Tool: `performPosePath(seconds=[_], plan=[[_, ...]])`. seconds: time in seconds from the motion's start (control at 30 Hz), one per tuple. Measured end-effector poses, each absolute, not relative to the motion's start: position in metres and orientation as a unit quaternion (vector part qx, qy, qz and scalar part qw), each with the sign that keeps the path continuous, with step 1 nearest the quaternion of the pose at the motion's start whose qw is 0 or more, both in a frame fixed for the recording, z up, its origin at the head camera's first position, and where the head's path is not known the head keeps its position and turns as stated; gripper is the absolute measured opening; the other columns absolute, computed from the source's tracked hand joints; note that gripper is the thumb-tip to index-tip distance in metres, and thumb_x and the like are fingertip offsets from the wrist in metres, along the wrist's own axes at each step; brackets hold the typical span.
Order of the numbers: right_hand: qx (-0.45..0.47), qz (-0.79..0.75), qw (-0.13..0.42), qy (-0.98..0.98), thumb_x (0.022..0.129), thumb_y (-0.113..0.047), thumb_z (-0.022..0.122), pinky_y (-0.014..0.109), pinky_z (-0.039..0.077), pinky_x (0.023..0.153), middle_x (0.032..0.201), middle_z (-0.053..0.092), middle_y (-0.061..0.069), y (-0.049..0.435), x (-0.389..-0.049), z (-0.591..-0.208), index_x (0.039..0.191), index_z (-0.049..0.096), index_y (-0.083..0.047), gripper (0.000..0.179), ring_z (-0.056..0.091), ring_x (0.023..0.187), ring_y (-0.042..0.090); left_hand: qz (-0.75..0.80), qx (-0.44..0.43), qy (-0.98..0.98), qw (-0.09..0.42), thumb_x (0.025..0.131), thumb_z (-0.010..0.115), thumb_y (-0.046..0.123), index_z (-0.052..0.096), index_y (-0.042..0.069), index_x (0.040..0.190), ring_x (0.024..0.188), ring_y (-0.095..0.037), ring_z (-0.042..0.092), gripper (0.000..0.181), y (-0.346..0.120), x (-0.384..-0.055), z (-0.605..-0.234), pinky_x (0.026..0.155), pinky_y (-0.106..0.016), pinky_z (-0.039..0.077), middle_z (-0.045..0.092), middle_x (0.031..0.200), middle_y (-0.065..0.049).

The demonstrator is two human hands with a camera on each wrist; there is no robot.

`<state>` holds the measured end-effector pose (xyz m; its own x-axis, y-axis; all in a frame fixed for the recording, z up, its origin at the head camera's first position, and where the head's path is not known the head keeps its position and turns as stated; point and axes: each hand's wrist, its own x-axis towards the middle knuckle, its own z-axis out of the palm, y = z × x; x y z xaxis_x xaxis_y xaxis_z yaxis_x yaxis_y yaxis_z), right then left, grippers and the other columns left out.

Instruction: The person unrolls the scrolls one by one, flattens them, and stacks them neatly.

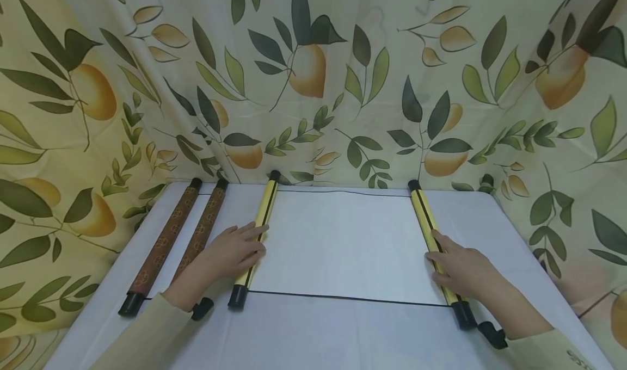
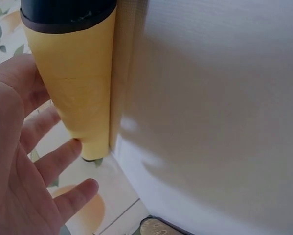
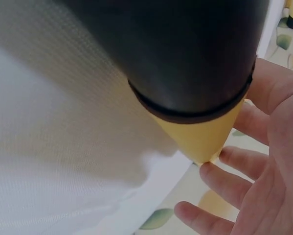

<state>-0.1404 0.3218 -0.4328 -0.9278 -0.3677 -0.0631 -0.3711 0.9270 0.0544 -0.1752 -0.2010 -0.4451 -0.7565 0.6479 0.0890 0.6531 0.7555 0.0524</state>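
A hanging scroll lies partly unrolled on the table, its blank white sheet [image 1: 343, 245] bordered by thin dark lines. At the sheet's left side is a yellow roll [image 1: 267, 198] with black end caps. My left hand [image 1: 234, 253] rests on that roll with fingers extended; in the left wrist view its fingers [image 2: 63, 156] are spread beside the yellow surface. The matching right yellow roll [image 1: 422, 209] slants under my right hand [image 1: 462, 266], which touches it from the right. Loosely spread fingers [image 3: 227, 183] lie against this roll in the right wrist view.
Left of the sheet, two brown patterned rolls [image 1: 164, 245] with black ends lie nearly parallel, a strip of white between them. My left forearm covers part of the inner one. The white-covered table [image 1: 303, 337] meets a curtain [image 1: 362, 87] printed with fruit and leaves behind.
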Motion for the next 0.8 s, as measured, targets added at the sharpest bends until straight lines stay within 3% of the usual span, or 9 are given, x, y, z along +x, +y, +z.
performPosePath(seconds=[0.17, 0.33, 0.47, 0.67, 0.8], plan=[[-0.191, 0.028, 0.025, 0.981, 0.080, -0.023, 0.079, 0.046, 0.052, 0.065, 0.146, 0.039, 0.034, 0.323, -0.141, -0.435, 0.118, 0.072, -0.010, 0.040, 0.069, 0.088, 0.032, -0.048, -0.342, -0.937, 0.049, 0.100, 0.056, 0.026, 0.072, 0.022, 0.113, 0.138, -0.038, 0.045, 0.021, -0.205, -0.173, -0.448, 0.104, -0.059, 0.042, 0.046, 0.153, -0.009], [-0.183, 0.030, 0.034, 0.982, 0.080, -0.019, 0.075, 0.035, 0.046, 0.055, 0.147, 0.037, 0.036, 0.324, -0.143, -0.436, 0.119, 0.072, -0.012, 0.039, 0.069, 0.087, 0.031, -0.052, -0.335, -0.939, 0.057, 0.100, 0.055, 0.022, 0.070, 0.022, 0.121, 0.136, -0.037, 0.047, 0.026, -0.209, -0.171, -0.449, 0.104, -0.056, 0.043, 0.047, 0.152, -0.009], [-0.182, 0.033, 0.039, 0.982, 0.081, -0.022, 0.076, 0.037, 0.048, 0.056, 0.148, 0.037, 0.035, 0.325, -0.142, -0.434, 0.119, 0.072, -0.010, 0.040, 0.069, 0.085, 0.030, -0.055, -0.330, -0.942, 0.043, 0.101, 0.053, 0.024, 0.071, 0.022, 0.119, 0.138, -0.039, 0.045, 0.026, -0.211, -0.170, -0.450, 0.107, -0.057, 0.040, 0.047, 0.152, -0.007], [-0.179, 0.036, 0.045, 0.982, 0.081, -0.032, 0.079, 0.047, 0.054, 0.065, 0.149, 0.036, 0.034, 0.327, -0.142, -0.433, 0.121, 0.070, -0.008, 0.047, 0.069, 0.091, 0.036, -0.048, -0.329, -0.943, 0.029, 0.098, 0.061, 0.038, 0.071, 0.020, 0.117, 0.142, -0.040, 0.039, 0.028, -0.212, -0.170, -0.450, 0.107, -0.058, 0.039, 0.046, 0.153, -0.010], [-0.171, 0.029, 0.056, 0.983, 0.083, -0.023, 0.076, 0.039, 0.049, 0.057, 0.150, 0.032, 0.037, 0.328, -0.143, -0.434, 0.124, 0.068, -0.007, 0.045, 0.068, 0.088, 0.034, -0.045, -0.333, -0.941, 0.034, 0.098, 0.061, 0.032, 0.071, 0.020, 0.117, 0.144, -0.038, 0.036, 0.024, -0.213, -0.170, -0.448, 0.106, -0.060, 0.040, 0.044, 0.154, -0.009]])
